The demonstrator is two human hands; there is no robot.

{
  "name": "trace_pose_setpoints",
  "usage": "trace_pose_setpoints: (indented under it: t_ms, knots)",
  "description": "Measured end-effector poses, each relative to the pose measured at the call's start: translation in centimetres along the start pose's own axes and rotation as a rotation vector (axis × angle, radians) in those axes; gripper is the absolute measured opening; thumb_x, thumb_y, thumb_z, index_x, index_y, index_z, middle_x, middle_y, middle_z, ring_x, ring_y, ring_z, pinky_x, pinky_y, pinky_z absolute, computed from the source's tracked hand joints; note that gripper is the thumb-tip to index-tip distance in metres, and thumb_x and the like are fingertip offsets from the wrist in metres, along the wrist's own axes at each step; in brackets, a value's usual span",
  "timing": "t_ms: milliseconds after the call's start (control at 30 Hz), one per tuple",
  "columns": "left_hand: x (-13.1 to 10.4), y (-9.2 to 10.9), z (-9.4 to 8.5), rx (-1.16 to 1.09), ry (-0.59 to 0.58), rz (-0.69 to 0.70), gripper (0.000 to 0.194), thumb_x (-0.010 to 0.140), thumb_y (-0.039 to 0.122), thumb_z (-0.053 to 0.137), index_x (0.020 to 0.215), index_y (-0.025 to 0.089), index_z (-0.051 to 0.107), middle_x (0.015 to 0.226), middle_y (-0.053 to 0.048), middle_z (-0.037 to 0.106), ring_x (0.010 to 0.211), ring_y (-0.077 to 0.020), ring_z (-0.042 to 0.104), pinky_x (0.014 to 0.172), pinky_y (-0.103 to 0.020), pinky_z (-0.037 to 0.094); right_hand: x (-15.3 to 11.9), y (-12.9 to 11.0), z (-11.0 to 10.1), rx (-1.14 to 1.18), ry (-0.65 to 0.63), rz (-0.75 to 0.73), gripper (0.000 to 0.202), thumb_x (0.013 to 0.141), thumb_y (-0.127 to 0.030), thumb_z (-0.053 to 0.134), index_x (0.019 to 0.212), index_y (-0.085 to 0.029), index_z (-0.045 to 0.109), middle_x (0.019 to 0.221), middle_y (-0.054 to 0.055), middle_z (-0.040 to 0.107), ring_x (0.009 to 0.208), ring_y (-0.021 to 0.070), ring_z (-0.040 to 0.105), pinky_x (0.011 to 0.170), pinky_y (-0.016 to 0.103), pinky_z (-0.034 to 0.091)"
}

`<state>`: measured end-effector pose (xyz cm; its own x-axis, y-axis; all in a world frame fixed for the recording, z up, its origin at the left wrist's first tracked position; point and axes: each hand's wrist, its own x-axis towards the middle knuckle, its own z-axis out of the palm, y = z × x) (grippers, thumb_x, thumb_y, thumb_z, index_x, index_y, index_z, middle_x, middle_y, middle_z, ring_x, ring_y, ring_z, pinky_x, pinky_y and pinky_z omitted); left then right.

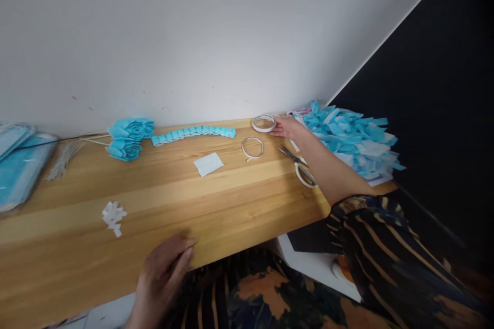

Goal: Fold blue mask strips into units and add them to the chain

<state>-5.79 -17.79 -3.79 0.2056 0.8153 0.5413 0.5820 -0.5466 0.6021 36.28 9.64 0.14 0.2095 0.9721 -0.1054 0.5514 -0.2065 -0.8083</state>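
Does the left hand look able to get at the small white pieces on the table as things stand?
Probably yes: the left hand is near the white pieces, and nothing visible stands between them on the wooden tabletop.

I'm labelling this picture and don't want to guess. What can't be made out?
All in the head view:
Left hand: its own curled fingers hide whether anything is held.
Right hand: too small to tell whether its fingers grip the tape roll or merely touch it.
Blue packet: cut off by the left edge.
Container below the tabletop: partly hidden by the right sleeve.
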Motion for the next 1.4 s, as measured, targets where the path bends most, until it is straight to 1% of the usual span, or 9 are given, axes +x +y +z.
trace_pose_setpoints:
  t_ms: [67, 133, 233, 333, 400, 833, 1100, 1233, 1400]
  knots:
    - [-0.1, -0.1, 0.0, -0.001, -0.01, -0.006, 0.018, 0.096, 0.034, 0.062, 0.09, 0.023, 0.075, 0.084, -0.001, 0.08, 0.075, -0.0159, 0.078, 0.07, -0.022, 0.064, -0.2, -0.2, -0.4, -0.152, 0.067, -0.049, 0.039, 0.101, -0.025, 0.04, 0.085, -0.013, 0.073, 0.083, 0.01, 0.078, 0.072, 0.0166, 0.069, 0.075, 0.027, 0.056]
    - [-0.1, -0.1, 0.0, -0.012, -0.023, -0.004, 0.016, 0.095, 0.032, 0.063, 0.09, 0.023, 0.075, 0.084, -0.001, 0.08, 0.075, -0.0154, 0.078, 0.07, -0.022, 0.064, -0.7, -0.5, -0.6, -0.294, 0.108, -0.123, 0.034, 0.098, -0.025, 0.046, 0.093, -0.011, 0.077, 0.097, 0.012, 0.079, 0.087, 0.0181, 0.069, 0.083, 0.025, 0.052]
    - [0.1, -0.1, -0.1, -0.027, -0.031, 0.003, 0.015, 0.095, 0.031, 0.063, 0.092, 0.023, 0.075, 0.084, 0.0, 0.08, 0.075, -0.0148, 0.078, 0.071, -0.021, 0.063, -1.5, -0.6, -0.2, -0.511, 0.049, -0.275, 0.027, 0.09, -0.028, 0.064, 0.112, -0.02, 0.077, 0.122, 0.009, 0.075, 0.113, 0.024, 0.065, 0.097, 0.03, 0.044]
    - [0.1, -0.1, -0.1, -0.025, -0.031, -0.001, 0.015, 0.095, 0.031, 0.063, 0.092, 0.023, 0.076, 0.084, 0.0, 0.079, 0.074, -0.0151, 0.077, 0.071, -0.022, 0.064, -2.0, -0.5, 0.6, -0.841, -0.063, -0.421, 0.028, 0.092, -0.038, 0.063, 0.111, -0.024, 0.077, 0.12, 0.009, 0.075, 0.111, 0.0271, 0.064, 0.094, 0.033, 0.042]
    - [0.0, 0.0, -0.1, -0.017, -0.026, -0.01, 0.015, 0.095, 0.031, 0.064, 0.092, 0.023, 0.076, 0.083, -0.001, 0.079, 0.075, -0.0159, 0.078, 0.071, -0.022, 0.064, -2.1, -0.3, 1.0, -0.971, -0.073, -0.442, 0.028, 0.096, -0.038, 0.056, 0.104, -0.021, 0.077, 0.112, 0.011, 0.076, 0.103, 0.0276, 0.066, 0.088, 0.034, 0.042]
    - [-0.2, -0.1, 0.1, 0.0, -0.017, -0.022, 0.016, 0.095, 0.034, 0.063, 0.092, 0.023, 0.076, 0.083, -0.001, 0.079, 0.074, -0.0151, 0.077, 0.07, -0.02, 0.063, -1.5, -0.1, 1.0, -1.134, -0.037, -0.438, 0.03, 0.1, -0.036, 0.049, 0.101, -0.02, 0.074, 0.111, 0.012, 0.076, 0.099, 0.026, 0.066, 0.083, 0.033, 0.042]
    - [0.1, 0.5, 0.2, -0.024, -0.007, -0.058, 0.012, 0.093, 0.025, 0.065, 0.092, 0.022, 0.076, 0.083, -0.004, 0.079, 0.077, -0.0185, 0.077, 0.07, -0.025, 0.062, -1.8, -1.0, 0.6, -1.214, -0.043, -0.427, 0.03, 0.099, -0.032, 0.05, 0.106, -0.016, 0.075, 0.113, 0.018, 0.075, 0.098, 0.0272, 0.066, 0.081, 0.034, 0.041]
    - [0.5, 1.2, 0.3, -0.157, -0.084, -0.126, 0.017, 0.096, 0.019, 0.059, 0.091, 0.017, 0.074, 0.074, -0.005, 0.075, 0.069, -0.0161, 0.072, 0.064, -0.024, 0.056, -1.9, -1.1, 0.6, -1.235, -0.032, -0.433, 0.033, 0.098, -0.027, 0.049, 0.104, -0.007, 0.075, 0.108, 0.03, 0.072, 0.091, 0.0319, 0.066, 0.076, 0.039, 0.041]
    - [1.4, 1.9, -0.6, -0.323, -0.184, -0.198, 0.023, 0.1, 0.024, 0.055, 0.09, 0.016, 0.074, 0.072, -0.006, 0.071, 0.069, -0.0167, 0.067, 0.064, -0.027, 0.05, -1.5, 0.5, 0.3, -1.189, -0.002, -0.537, 0.041, 0.096, -0.03, 0.05, 0.13, -0.014, 0.065, 0.124, 0.028, 0.069, 0.109, 0.0351, 0.065, 0.088, 0.045, 0.044]
